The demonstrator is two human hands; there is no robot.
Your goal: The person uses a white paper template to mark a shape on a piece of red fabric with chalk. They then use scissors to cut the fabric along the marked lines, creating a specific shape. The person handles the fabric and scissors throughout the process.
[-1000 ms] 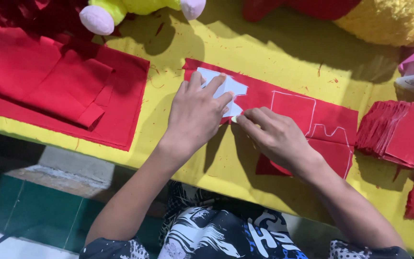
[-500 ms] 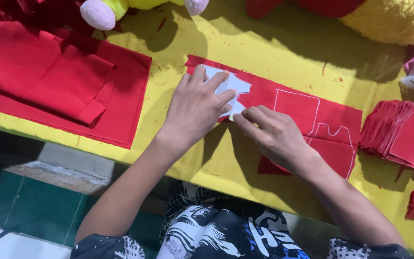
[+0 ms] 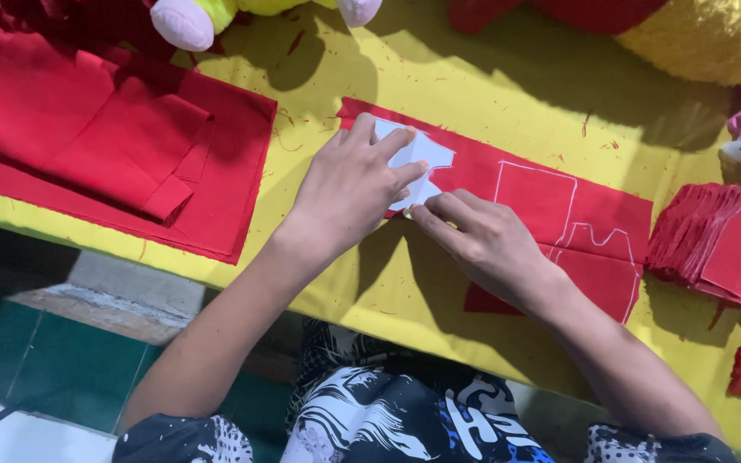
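A person's left hand point(image 3: 349, 189), fingers spread flat, presses a white paper template point(image 3: 416, 159) onto a strip of red felt cloth point(image 3: 551, 219) on a yellow table covering point(image 3: 490, 94). The right hand point(image 3: 482, 244), fingers curled, touches the template's lower edge; whether it holds a marker cannot be told.

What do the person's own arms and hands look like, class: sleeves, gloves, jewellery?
Both forearms are bare, as are the left hand and right hand: no gloves, rings or watch visible. Short sleeves in dark fabric with a white print end near the elbows.
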